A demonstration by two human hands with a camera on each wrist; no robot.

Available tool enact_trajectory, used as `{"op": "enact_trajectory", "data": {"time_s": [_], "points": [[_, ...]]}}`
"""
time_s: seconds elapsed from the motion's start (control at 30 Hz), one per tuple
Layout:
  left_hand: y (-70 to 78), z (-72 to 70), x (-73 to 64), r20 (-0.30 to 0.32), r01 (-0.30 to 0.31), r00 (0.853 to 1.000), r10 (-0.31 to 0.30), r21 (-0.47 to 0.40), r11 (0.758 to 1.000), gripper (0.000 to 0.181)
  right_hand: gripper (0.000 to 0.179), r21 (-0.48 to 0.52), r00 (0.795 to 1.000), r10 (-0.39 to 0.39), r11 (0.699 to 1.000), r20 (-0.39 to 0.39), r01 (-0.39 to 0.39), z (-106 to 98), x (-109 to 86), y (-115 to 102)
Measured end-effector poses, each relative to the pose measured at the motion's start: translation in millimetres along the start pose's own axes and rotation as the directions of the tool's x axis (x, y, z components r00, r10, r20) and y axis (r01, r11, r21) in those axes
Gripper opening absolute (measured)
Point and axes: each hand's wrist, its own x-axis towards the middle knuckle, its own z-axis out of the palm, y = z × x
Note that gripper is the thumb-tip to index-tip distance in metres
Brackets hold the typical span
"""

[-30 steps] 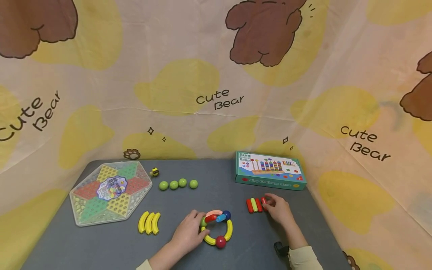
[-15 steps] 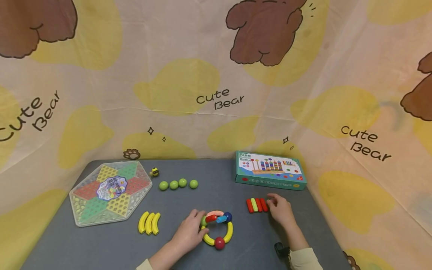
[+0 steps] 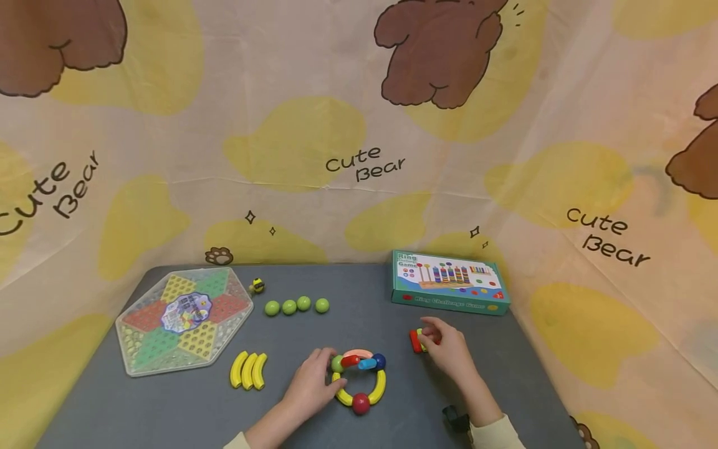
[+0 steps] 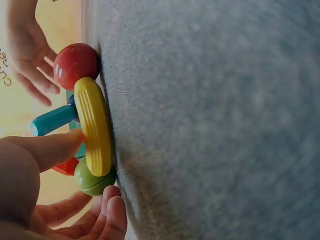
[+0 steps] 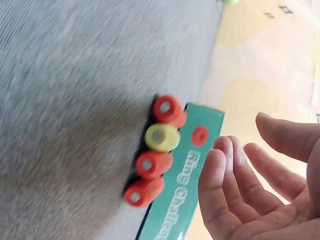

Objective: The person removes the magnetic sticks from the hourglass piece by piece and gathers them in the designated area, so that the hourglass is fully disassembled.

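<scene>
Head view: ring of toy pieces (image 3: 344, 397) on the grey table (image 3: 409, 430), used as landmark; near and far as the wearer sees it.
Ring, make-up: red ball (image 3: 361, 404) at the near side, a yellow arc (image 3: 379, 385) up each flank, green ball (image 3: 337, 363) far left, blue ball (image 3: 379, 362) far right, pink arc (image 3: 358, 353) along the far side. Red rod (image 3: 350, 361) by the green ball; light blue rod (image 3: 367, 363) by the blue, tilted up off the table in left wrist view.
Left hand (image 3: 307, 381): at the ring's left side, gripping it; thumb against the left yellow arc, fingers curved about the green ball.
Right hand (image 3: 449, 350): right of the ring, at the straight rods; thumb apart from loosely bent fingers, holding nothing. Contact with rods: cannot tell.
Straight rods (image 5: 159, 138): right of the ring and slightly farther, four side by side, three red, one yellow-green; partly behind the hand in head view.
Loose yellow arcs (image 3: 247, 371): three, left of the ring.
Loose green balls (image 3: 289, 307): four, beyond the ring, to its left.
Bee figure (image 3: 257, 285): farther out than those balls, left of the ring.
Hexagonal board (image 3: 187, 313): well left of the ring.
Ring Challenge Game box (image 3: 449, 284): beyond the ring, to its right.
</scene>
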Motion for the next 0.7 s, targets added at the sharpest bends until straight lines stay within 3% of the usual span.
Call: {"op": "enact_trajectory", "data": {"time_s": [0.13,0.23,0.47,0.57,0.7], "points": [[-0.3,-0.6,0.3,0.026,-0.003,1.000,0.003,-0.001,1.000,0.050,0.040,0.028,0.998,-0.049,0.998,0.032,0.048,8.0,-5.7,-12.0],[0.2,-0.4,0.4,0.020,-0.014,1.000,0.014,-0.001,1.000,0.047,0.042,0.054,0.990,-0.096,0.994,0.101,0.091,14.7,-12.0,-22.3],[-1.3,-0.1,0.5,0.030,-0.026,0.999,0.026,-0.009,1.000,0.047,0.046,0.091,0.929,-0.186,0.982,0.319,0.165,38.1,-24.0,-45.5],[-2.8,-0.1,-0.1,0.026,-0.027,0.999,0.028,-0.016,0.999,0.047,0.046,0.093,0.914,-0.197,0.980,0.354,0.175,49.5,-26.5,-52.5],[-3.2,-0.3,-0.8,0.018,-0.047,0.999,0.047,-0.042,0.998,0.046,0.041,0.063,0.914,-0.184,0.983,0.361,0.173,61.0,-28.7,-56.2]]}}
